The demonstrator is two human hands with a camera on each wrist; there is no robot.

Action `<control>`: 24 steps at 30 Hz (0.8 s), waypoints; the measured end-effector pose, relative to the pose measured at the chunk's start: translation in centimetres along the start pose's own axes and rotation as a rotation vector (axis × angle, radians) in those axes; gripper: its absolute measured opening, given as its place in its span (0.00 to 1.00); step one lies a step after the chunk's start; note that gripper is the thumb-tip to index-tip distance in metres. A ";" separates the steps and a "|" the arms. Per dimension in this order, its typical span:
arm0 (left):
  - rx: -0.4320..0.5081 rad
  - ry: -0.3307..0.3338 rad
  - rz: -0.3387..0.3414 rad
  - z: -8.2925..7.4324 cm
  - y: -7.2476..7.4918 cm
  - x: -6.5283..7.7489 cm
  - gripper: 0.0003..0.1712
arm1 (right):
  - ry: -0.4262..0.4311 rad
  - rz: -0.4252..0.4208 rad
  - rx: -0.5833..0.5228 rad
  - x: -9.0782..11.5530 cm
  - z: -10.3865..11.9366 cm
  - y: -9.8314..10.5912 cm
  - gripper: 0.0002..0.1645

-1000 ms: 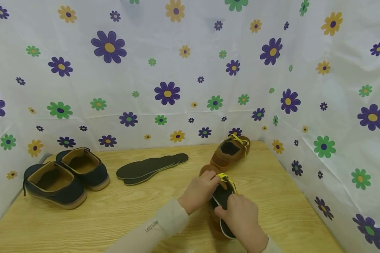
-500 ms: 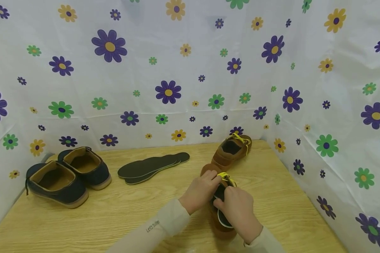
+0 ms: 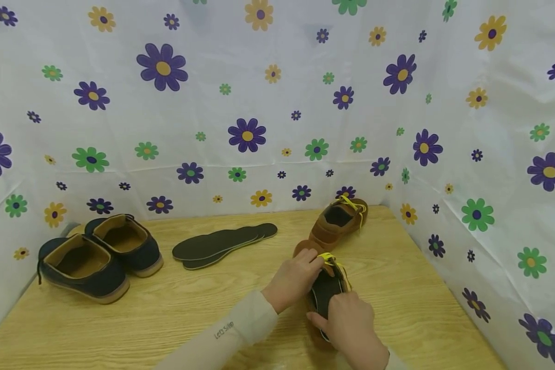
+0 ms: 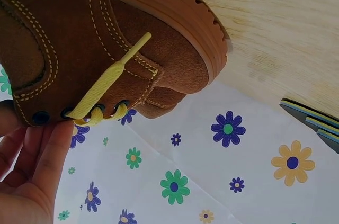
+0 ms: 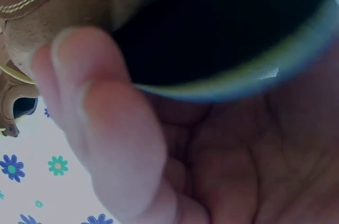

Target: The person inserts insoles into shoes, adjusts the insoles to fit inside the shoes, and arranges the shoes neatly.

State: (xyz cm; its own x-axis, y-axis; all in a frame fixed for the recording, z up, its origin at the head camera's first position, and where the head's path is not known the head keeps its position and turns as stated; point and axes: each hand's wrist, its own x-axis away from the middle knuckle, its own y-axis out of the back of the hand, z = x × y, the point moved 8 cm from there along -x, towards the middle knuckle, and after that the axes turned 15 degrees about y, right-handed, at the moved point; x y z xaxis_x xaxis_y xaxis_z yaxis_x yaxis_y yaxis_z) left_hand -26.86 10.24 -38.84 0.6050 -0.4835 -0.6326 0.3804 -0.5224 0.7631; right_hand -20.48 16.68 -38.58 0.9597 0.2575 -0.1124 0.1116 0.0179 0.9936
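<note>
A brown suede shoe [image 4: 63,38] with yellow laces [image 3: 326,257] lies at the right front of the table, its toe pointing away. My left hand [image 3: 293,280] pinches its upper at the lace eyelets, as the left wrist view shows close up. A black insole [image 3: 326,290] with a layered blue and yellow edge is partly inside the shoe. My right hand [image 3: 353,326] holds this insole near its heel end, thumb on the left and fingers curled at the other edge. The insole's front end is hidden inside the shoe.
The matching brown shoe [image 3: 337,221] stands just behind. Two dark insoles [image 3: 217,246] lie overlapped at the table's middle back. A pair of navy shoes [image 3: 83,272] stands at the left. A flowered cloth [image 3: 203,103] walls the back and sides of the wooden table [image 3: 189,308].
My right hand first moved forward along the shoe with the insole, then came back toward the heel, showing more of the insole. My left hand has kept its hold on the upper.
</note>
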 end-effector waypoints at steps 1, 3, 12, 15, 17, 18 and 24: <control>-0.003 -0.002 -0.005 0.0 0.0 0.0 0.05 | -0.005 0.005 -0.012 0.3 -0.1 -0.1 0.36; -0.005 -0.002 -0.008 -0.1 0.1 0.0 0.05 | -0.019 -0.001 -0.036 0.6 -0.2 -0.1 0.34; 0.000 0.002 0.006 0.1 -0.1 0.1 0.04 | 0.004 -0.122 -0.110 0.2 -0.3 1.0 0.29; 0.002 0.008 0.014 0.1 -0.2 0.0 0.04 | 0.017 -0.128 -0.137 -0.3 -0.5 1.1 0.30; -0.002 0.009 0.015 0.1 -0.2 0.0 0.04 | 0.024 -0.122 -0.157 -0.7 -0.7 1.1 0.29; -0.007 0.009 0.015 0.1 -0.2 0.0 0.03 | 0.026 -0.115 -0.168 -0.8 -0.9 1.0 0.29; -0.021 0.008 0.010 0.0 -0.3 0.1 0.04 | 0.027 -0.073 -0.255 -1.8 -1.6 0.1 0.27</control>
State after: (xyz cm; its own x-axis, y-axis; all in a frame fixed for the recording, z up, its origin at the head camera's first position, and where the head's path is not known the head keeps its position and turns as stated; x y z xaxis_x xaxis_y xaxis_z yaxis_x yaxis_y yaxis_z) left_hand -26.90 10.36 -39.07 0.6143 -0.4832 -0.6238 0.3887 -0.5027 0.7721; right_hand -22.63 17.79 -38.26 0.9439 0.2725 -0.1866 0.1079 0.2796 0.9540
